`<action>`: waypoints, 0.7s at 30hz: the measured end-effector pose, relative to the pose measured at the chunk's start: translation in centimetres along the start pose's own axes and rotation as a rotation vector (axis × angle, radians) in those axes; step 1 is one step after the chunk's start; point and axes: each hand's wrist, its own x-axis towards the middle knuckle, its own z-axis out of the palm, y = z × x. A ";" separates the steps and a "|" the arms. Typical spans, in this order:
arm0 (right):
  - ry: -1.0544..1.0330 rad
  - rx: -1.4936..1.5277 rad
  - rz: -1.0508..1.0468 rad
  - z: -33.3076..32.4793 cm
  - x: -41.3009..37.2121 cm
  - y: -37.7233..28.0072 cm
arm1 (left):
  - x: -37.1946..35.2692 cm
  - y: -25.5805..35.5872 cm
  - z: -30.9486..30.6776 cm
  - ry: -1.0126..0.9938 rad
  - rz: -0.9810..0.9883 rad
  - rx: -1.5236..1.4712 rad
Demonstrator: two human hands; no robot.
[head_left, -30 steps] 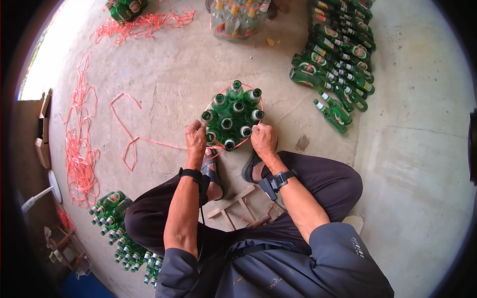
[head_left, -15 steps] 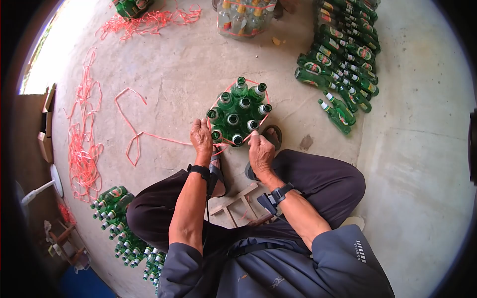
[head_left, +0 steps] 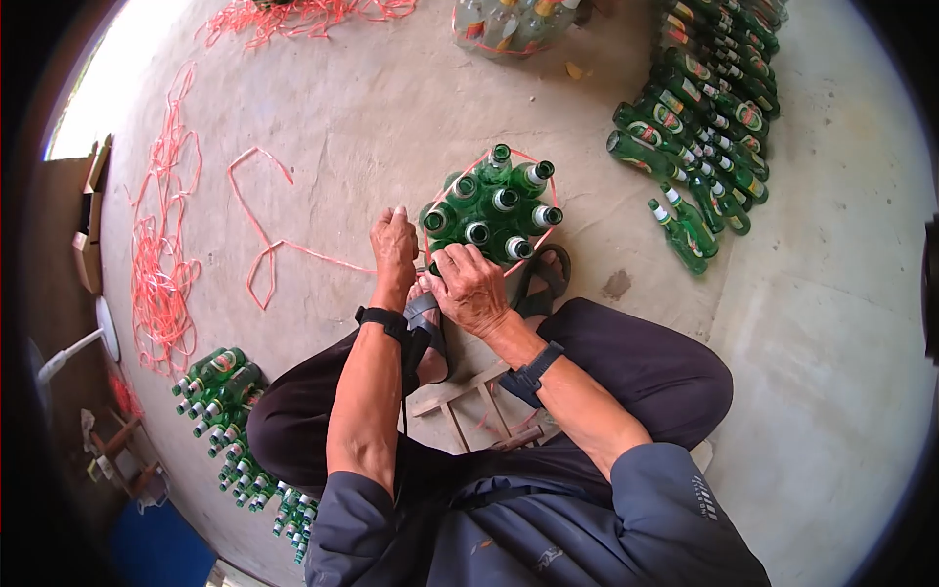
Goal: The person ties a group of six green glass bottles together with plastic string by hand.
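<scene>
Several green bottles (head_left: 499,201) stand upright in a tight cluster between my feet, with a pink string (head_left: 544,240) looped around their necks. My left hand (head_left: 394,245) is just left of the cluster, its fingers closed at the string, which trails away to the left over the floor. Over the near left edge of the bottles lies my right hand (head_left: 471,284), its fingers bent and pressed together near the string and the bottle tops. What its fingertips hold is hidden.
Many green bottles (head_left: 694,127) lie in rows at the upper right. A bundle of clear bottles (head_left: 514,24) stands at the top. Tangled pink string (head_left: 161,284) lies on the left, above more green bottles (head_left: 230,411). A wooden stool (head_left: 469,411) is below my feet.
My right hand has moved left from the right side of the cluster to its near left edge. The view has shifted slightly.
</scene>
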 end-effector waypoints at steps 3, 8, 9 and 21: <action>0.005 0.003 -0.002 -0.1 0.2 -0.1 | 1.1 0.4 0.3 -0.022 0.040 -0.104; 0.023 -0.020 -0.001 0.1 0.2 0.0 | 1.5 0.4 0.9 -0.011 0.026 -0.132; 0.014 -0.015 0.004 0.1 0.1 0.0 | 1.5 0.5 1.1 -0.013 0.076 -0.089; -0.013 -0.006 0.032 -0.3 0.1 0.2 | 2.2 2.2 -0.6 -0.036 0.280 0.128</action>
